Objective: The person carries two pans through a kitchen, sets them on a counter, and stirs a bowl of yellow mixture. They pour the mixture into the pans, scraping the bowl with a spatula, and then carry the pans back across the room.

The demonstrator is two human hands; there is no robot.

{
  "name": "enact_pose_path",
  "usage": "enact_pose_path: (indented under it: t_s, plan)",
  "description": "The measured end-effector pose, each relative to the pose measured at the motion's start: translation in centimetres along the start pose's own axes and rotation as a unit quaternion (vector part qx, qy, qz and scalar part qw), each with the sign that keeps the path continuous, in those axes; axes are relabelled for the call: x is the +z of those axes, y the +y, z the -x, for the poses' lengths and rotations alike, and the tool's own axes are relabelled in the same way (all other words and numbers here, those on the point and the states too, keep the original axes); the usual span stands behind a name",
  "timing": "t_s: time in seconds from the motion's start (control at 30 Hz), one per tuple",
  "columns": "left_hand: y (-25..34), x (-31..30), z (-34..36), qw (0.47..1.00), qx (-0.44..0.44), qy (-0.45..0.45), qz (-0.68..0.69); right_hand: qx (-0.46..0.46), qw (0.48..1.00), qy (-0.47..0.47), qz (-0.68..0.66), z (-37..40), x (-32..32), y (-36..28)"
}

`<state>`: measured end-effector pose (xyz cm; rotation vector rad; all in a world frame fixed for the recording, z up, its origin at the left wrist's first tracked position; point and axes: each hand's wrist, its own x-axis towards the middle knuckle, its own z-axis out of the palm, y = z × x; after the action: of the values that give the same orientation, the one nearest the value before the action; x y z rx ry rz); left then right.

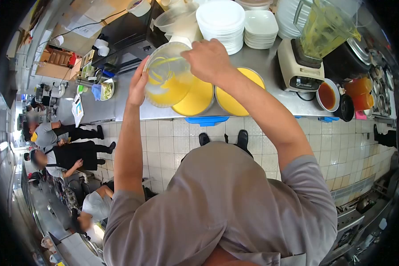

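Note:
A clear round plastic tub (157,95) smeared with yellow is tilted in my left hand (138,84), whose fingers grip its left rim. My right hand (208,60) is closed in a fist at the tub's upper right. From that fist a slim yellow-coated utensil (169,60) seems to reach into the tub; its kind I cannot make out. Under the tub stands a round container of yellow liquid (197,98), partly covered by it. A second container of yellow liquid (239,99) sits right beside it, partly behind my right forearm.
White plates (221,20) and square dishes (261,29) are stacked at the back. To the right stand a blender (301,66) with a yellow-smeared jug and a bowl of red-orange sauce (328,96). A dark appliance (139,37) is at back left. Several people are at far left.

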<state>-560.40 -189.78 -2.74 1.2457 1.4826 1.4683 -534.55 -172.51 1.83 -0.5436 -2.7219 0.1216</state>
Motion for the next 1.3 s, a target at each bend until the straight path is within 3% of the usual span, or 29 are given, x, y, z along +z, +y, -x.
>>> enact_pose_path:
  t_s: [0.07,0.13,0.23,0.37,0.47,0.53,0.57,0.63,0.67,0.73,0.77,0.83,0.87,0.93,0.97,1.03,1.07,1.13,1.17,1.23,1.3]
  plan:
    - [0.4,0.4,-0.1,1.0,-0.004,0.0,-0.004,0.003,0.999,0.036,-0.009,-0.4,0.4,-0.6]
    - [1.0,0.7,-0.5,1.0,0.002,0.001,0.026,-0.047,0.997,-0.058,0.035,-0.2,0.9,-1.4]
    - [0.5,0.2,-0.6,0.999,0.017,-0.007,0.03,0.007,0.999,-0.031,-0.015,0.2,-1.4,-1.8]
    - [0.5,0.3,-0.4,1.0,0.003,-0.015,-0.009,-0.006,1.0,-0.001,-0.013,-0.2,-1.9,-3.0]
    - [0.4,-0.1,-0.4,1.0,0.013,-0.006,-0.012,-0.021,0.997,-0.068,-0.011,1.0,0.6,-2.5]
    - [0.4,-0.8,0.3,0.999,0.039,-0.001,0.004,0.116,0.976,-0.108,-0.152,2.7,1.4,0.0]
    - [0.6,-0.9,0.7,0.999,0.04,0.007,0.005,0.108,0.976,-0.11,-0.151,3.4,2.9,1.1]
    - [1.2,-0.7,1.1,0.999,0.034,0.02,0.02,0.214,0.948,-0.075,-0.222,4.7,6.1,2.6]
    - [1.4,-0.4,1.2,0.999,0.035,0.02,0.02,0.214,0.948,-0.075,-0.222,4.8,6.7,2.5]
    - [1.6,0.3,1.3,0.998,0.027,0.014,0.056,0.312,0.89,-0.096,-0.319,4.8,7.2,1.9]
    - [1.5,0.3,1.1,0.998,0.027,0.011,0.055,0.314,0.889,-0.094,-0.32,4.7,7.1,1.4]
    - [1.1,0.1,0.8,0.999,-0.009,-0.003,0.031,0.272,0.909,0.032,-0.315,4.3,6.9,-0.5]
    - [1.3,0.2,0.7,1.0,-0.01,-0.005,0.029,0.273,0.908,0.033,-0.316,4.1,5.7,-1.5]
    - [1.5,0.6,0.3,0.997,-0.006,-0.025,0.069,0.043,0.98,0.146,-0.126,3.5,3.4,-3.0]
    - [1.5,0.6,0.2,0.997,-0.006,-0.027,0.069,0.046,0.98,0.147,-0.126,3.1,3.3,-3.4]
    - [1.4,-0.1,0.0,0.999,-0.015,-0.033,0.03,-0.12,0.979,0.165,-0.007,2.2,3.2,-3.6]
    - [1.1,-0.7,0.0,0.999,-0.014,-0.035,0.027,-0.119,0.979,0.168,-0.007,2.2,3.1,-3.2]
    - [-0.1,-2.4,0.2,0.997,-0.021,0.022,0.07,0.019,0.988,0.092,-0.125,2.7,3.2,-1.3]
    - [-0.7,-3.6,0.3,0.997,-0.017,0.026,0.069,0.013,0.988,0.093,-0.124,2.6,4.0,0.2]
    - [-1.7,-5.7,1.0,0.992,-0.059,0.08,0.073,0.164,0.914,0.025,-0.369,2.4,7.3,2.8]
    - [-0.8,-5.0,1.3,0.993,-0.065,0.085,0.053,0.181,0.881,0.035,-0.435,1.8,8.6,3.8]
